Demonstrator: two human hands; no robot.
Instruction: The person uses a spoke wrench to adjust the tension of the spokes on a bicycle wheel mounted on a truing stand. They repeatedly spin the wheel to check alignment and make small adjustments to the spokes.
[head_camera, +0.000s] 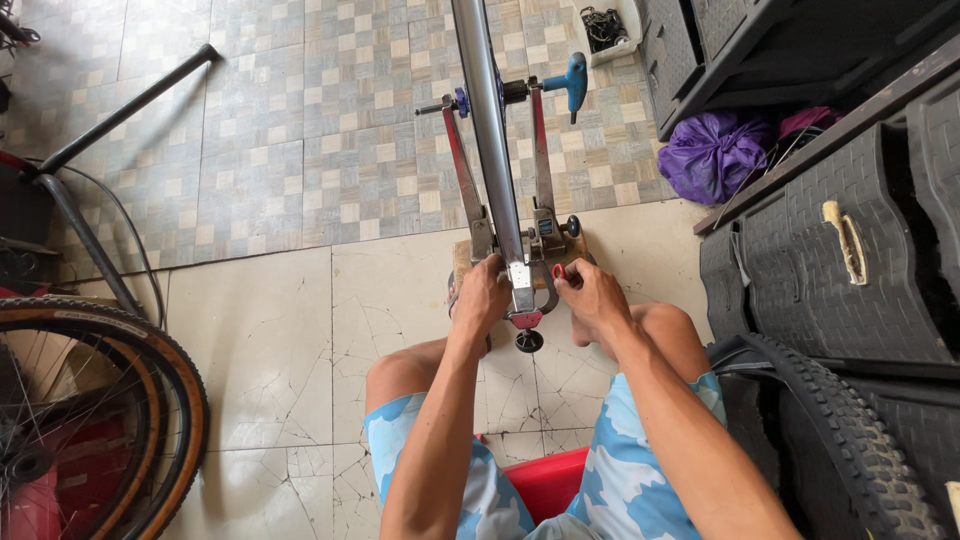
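Seated on a red stool (548, 482) over a wheel truing stand (510, 240) on the floor. Left hand (480, 295) curled against the rim (487, 120), whose edge runs straight away. Right hand (590, 295) just right of it, pinching a small red tool (558, 271).

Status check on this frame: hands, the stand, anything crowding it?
Left hand grips truing stand base. Right hand pinches small red knob. Tyres stacked right, bicycle wheel left, both apart from stand.
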